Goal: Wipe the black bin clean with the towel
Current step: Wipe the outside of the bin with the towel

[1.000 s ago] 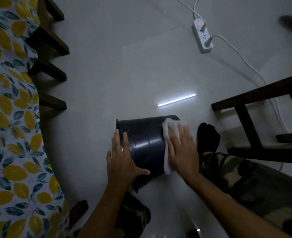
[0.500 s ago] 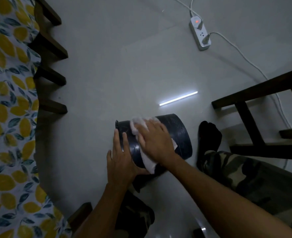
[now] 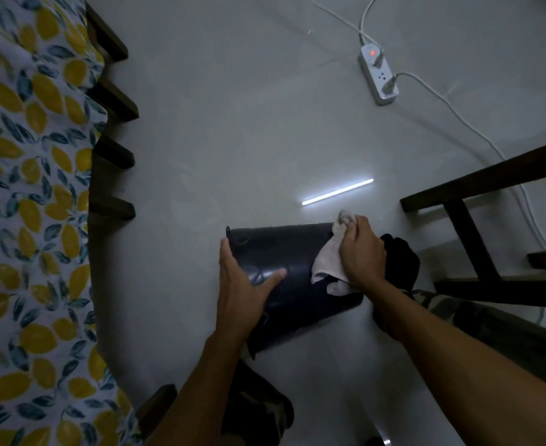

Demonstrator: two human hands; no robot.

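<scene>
The black bin (image 3: pixel 292 255) lies on its side on the grey floor between my knees, its rim at the left. My left hand (image 3: pixel 244 284) rests flat on the bin's side near the rim, fingers spread, steadying it. My right hand (image 3: pixel 360 252) is closed on the white towel (image 3: pixel 328 257) and presses it against the bin's right end, near its base. Part of the towel bunches above my knuckles and part hangs below my palm.
A bed with a lemon-print sheet (image 3: pixel 24 188) and dark wooden slats (image 3: pixel 114 156) runs along the left. A dark wooden frame (image 3: pixel 477 226) stands at the right. A white power strip (image 3: pixel 377 78) with cables lies at the back right. My camouflage-trousered legs flank the bin.
My right hand has swept the towel from the bin's rim end at the left back to its right end. My left hand stays on the bin.
</scene>
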